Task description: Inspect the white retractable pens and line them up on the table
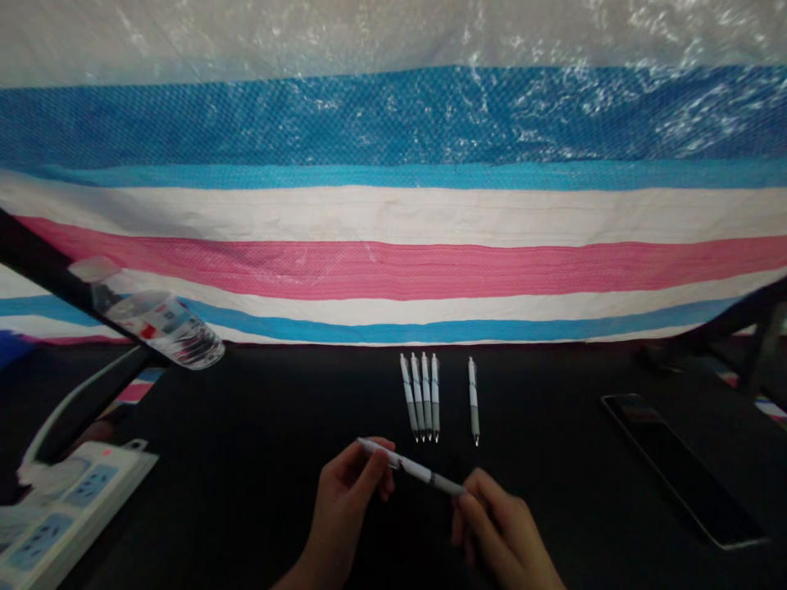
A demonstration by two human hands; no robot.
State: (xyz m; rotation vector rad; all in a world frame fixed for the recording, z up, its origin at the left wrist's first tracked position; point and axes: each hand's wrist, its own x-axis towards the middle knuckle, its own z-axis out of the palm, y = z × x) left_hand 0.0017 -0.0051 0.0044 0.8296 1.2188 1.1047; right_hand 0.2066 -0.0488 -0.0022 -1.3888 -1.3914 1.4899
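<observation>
Pinches a pen (414,469) at six o'clock between thumbs and fingers, white end in left hand (342,496), grey end in right hand (495,520). From it, has four pens (416,385) at twelve, a lone pen (473,397) at one, a bottle (175,332) at ten.

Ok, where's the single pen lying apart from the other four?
In the head view, the lone pen lies on the black table, right of the four grouped pens, beyond the right hand.

Left hand (345,485) and right hand (499,518) near each other but apart, left slightly higher, thumbs (370,474) pinched against curled fingers (492,489), wrists (323,557) angling in from below.
</observation>
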